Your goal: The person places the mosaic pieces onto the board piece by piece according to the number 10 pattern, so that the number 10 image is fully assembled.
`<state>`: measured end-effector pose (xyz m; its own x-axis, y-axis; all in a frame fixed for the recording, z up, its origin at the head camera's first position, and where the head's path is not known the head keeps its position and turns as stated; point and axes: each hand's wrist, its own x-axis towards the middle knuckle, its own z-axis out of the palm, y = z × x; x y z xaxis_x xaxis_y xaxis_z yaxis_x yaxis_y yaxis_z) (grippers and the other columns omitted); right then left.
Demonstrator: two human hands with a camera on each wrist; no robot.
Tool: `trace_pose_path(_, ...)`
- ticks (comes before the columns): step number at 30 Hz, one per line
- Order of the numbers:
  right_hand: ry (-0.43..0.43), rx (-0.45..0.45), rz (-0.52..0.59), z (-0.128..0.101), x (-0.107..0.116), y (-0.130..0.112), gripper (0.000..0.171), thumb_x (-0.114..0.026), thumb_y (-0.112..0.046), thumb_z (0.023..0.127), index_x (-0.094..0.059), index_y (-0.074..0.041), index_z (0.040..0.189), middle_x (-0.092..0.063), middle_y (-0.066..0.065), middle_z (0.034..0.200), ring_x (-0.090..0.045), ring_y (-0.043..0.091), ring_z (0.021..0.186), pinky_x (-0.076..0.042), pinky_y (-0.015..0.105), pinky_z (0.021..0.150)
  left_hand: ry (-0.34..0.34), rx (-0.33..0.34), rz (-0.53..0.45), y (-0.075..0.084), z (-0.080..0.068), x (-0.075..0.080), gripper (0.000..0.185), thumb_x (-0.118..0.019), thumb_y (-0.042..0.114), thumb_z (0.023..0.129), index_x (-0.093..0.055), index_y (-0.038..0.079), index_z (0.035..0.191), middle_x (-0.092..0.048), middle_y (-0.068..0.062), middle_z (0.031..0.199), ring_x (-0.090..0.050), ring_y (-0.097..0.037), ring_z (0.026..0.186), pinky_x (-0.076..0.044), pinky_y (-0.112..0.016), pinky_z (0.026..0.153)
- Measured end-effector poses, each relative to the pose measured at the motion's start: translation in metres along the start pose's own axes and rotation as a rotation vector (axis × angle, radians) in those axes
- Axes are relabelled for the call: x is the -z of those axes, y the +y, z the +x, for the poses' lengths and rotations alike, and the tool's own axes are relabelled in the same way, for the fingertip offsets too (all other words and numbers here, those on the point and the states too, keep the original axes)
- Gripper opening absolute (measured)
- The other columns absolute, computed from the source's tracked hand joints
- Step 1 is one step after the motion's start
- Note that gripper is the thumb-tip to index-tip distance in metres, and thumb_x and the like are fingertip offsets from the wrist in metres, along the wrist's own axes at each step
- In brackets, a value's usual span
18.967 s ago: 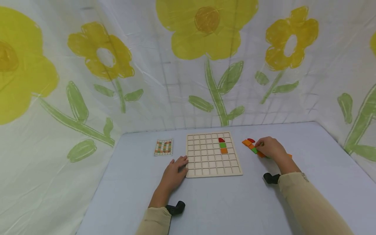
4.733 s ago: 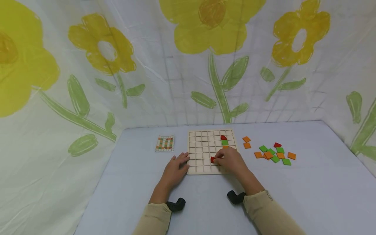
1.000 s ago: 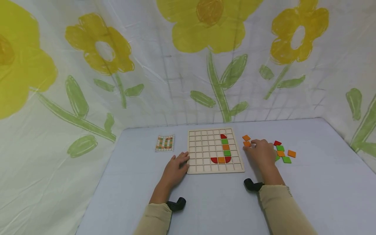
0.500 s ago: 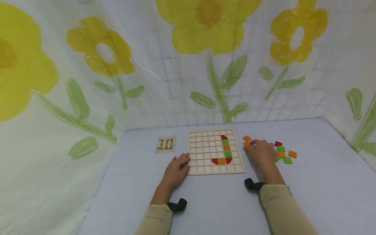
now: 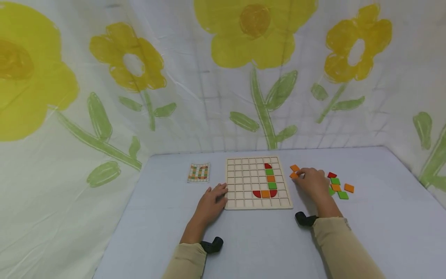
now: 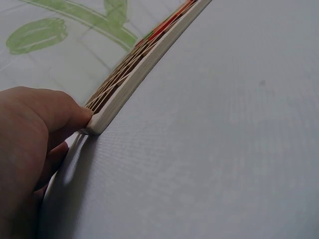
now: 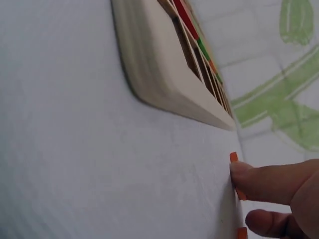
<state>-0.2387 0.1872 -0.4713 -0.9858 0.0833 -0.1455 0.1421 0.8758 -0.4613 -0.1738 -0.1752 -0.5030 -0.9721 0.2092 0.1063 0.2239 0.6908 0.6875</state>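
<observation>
Right hand (image 5: 311, 183) down on the bench (image 5: 366, 217), fingertips (image 7: 241, 172) touching an orange tile (image 5: 294, 175); whether pinched or merely touched, cannot tell. Second orange tile (image 5: 294, 168) just beyond that grip. Loose green, orange and red tiles (image 5: 339, 186) scattered just to the outer side of the hand. Grid board (image 5: 244, 182) flat between both hands, just inward of the right one, carrying a column of red, green and orange pieces with a red-orange-red row at its foot. Left hand (image 5: 211, 202) relaxed, fingers resting against the board's near left corner (image 6: 94, 124), holding nothing. Pattern card (image 5: 199, 173) beyond the left hand, apart from the board.
</observation>
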Motion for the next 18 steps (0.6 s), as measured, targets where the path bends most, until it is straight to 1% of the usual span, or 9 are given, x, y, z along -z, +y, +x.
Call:
trace_pose_path(2, -0.009, 0.036, -0.011, 0.003, 0.003, -0.003, 0.038, -0.065, -0.031, 0.093, -0.066, -0.005, 0.121, -0.066, 0.019, 0.108, -0.047, 0.039, 0.102, -0.042, 0.061, 0.085, 0.0, -0.002, -0.001, 0.0, 0.0, 0.0, 0.037, -0.062, 0.02, 0.096, -0.063, 0.009, 0.132, -0.051, 0.001, 0.148, -0.041, -0.021, 0.142, -0.019, -0.045, 0.125)
trace_pose_path(3, -0.018, 0.061, -0.011, 0.006, 0.004, -0.006, 0.038, -0.065, -0.03, 0.094, -0.066, -0.004, 0.121, -0.066, 0.019, 0.107, -0.049, 0.038, 0.1, -0.043, 0.058, 0.084, 0.0, 0.0, 0.0, 0.0, 0.0, 0.0, 0.038, -0.062, 0.02, 0.096, -0.063, 0.009, 0.132, -0.051, 0.001, 0.148, -0.041, -0.021, 0.142, -0.019, -0.045, 0.125)
trace_pose_path(5, -0.042, 0.12, -0.003, 0.012, 0.007, -0.014, 0.038, -0.065, -0.029, 0.094, -0.065, -0.004, 0.123, -0.065, 0.017, 0.105, -0.051, 0.034, 0.095, -0.047, 0.05, 0.081, 0.002, -0.001, 0.004, 0.0, 0.0, 0.001, 0.037, -0.062, 0.02, 0.096, -0.063, 0.009, 0.131, -0.051, 0.001, 0.148, -0.041, -0.021, 0.142, -0.019, -0.046, 0.125)
trace_pose_path(8, -0.09, 0.226, 0.017, 0.022, 0.01, -0.033, 0.038, -0.066, -0.028, 0.095, -0.065, -0.005, 0.125, -0.064, 0.014, 0.1, -0.053, 0.028, 0.087, -0.049, 0.038, 0.07, 0.008, -0.001, 0.007, 0.0, 0.001, 0.002, 0.037, -0.062, 0.02, 0.096, -0.064, 0.009, 0.131, -0.051, 0.001, 0.148, -0.042, -0.021, 0.142, -0.019, -0.046, 0.125)
trace_pose_path(9, -0.111, 0.258, 0.021, 0.025, 0.01, -0.039, 0.038, -0.066, -0.028, 0.095, -0.065, -0.005, 0.125, -0.063, 0.013, 0.099, -0.053, 0.027, 0.085, -0.049, 0.035, 0.067, 0.008, 0.002, 0.007, 0.0, 0.0, 0.002, 0.037, -0.063, 0.02, 0.095, -0.064, 0.009, 0.131, -0.051, 0.001, 0.148, -0.042, -0.021, 0.142, -0.019, -0.046, 0.125)
trace_pose_path(12, -0.161, 0.35, 0.022, 0.036, 0.008, -0.059, 0.037, -0.064, -0.027, 0.096, -0.065, -0.006, 0.126, -0.064, 0.013, 0.102, -0.055, 0.025, 0.086, -0.051, 0.035, 0.068, 0.006, -0.002, 0.001, -0.001, 0.0, 0.002, 0.037, -0.063, 0.02, 0.095, -0.064, 0.009, 0.131, -0.051, 0.001, 0.148, -0.042, -0.022, 0.142, -0.02, -0.047, 0.125)
trace_pose_path(14, -0.188, 0.393, 0.018, 0.042, 0.004, -0.068, 0.036, -0.063, -0.026, 0.096, -0.064, -0.006, 0.127, -0.065, 0.013, 0.107, -0.057, 0.025, 0.09, -0.052, 0.037, 0.073, 0.003, -0.003, -0.005, 0.0, -0.001, 0.002, 0.038, -0.063, 0.02, 0.095, -0.063, 0.01, 0.131, -0.051, 0.001, 0.148, -0.042, -0.022, 0.142, -0.02, -0.046, 0.125)
trace_pose_path(16, -0.213, 0.417, 0.018, 0.049, -0.002, -0.074, 0.036, -0.062, -0.025, 0.097, -0.064, -0.006, 0.127, -0.065, 0.015, 0.114, -0.059, 0.027, 0.095, -0.054, 0.041, 0.079, 0.001, -0.015, -0.009, -0.001, -0.001, 0.002, 0.038, -0.062, 0.02, 0.095, -0.063, 0.009, 0.132, -0.051, 0.0, 0.148, -0.042, -0.023, 0.142, -0.02, -0.047, 0.124)
trace_pose_path(18, -0.238, 0.411, 0.013, 0.054, -0.008, -0.077, 0.036, -0.062, -0.025, 0.098, -0.064, -0.007, 0.128, -0.065, 0.016, 0.119, -0.06, 0.027, 0.099, -0.054, 0.042, 0.084, -0.003, -0.025, -0.012, -0.001, -0.001, 0.0, 0.038, -0.062, 0.019, 0.095, -0.063, 0.009, 0.132, -0.052, -0.001, 0.147, -0.042, -0.025, 0.141, -0.021, -0.049, 0.124)
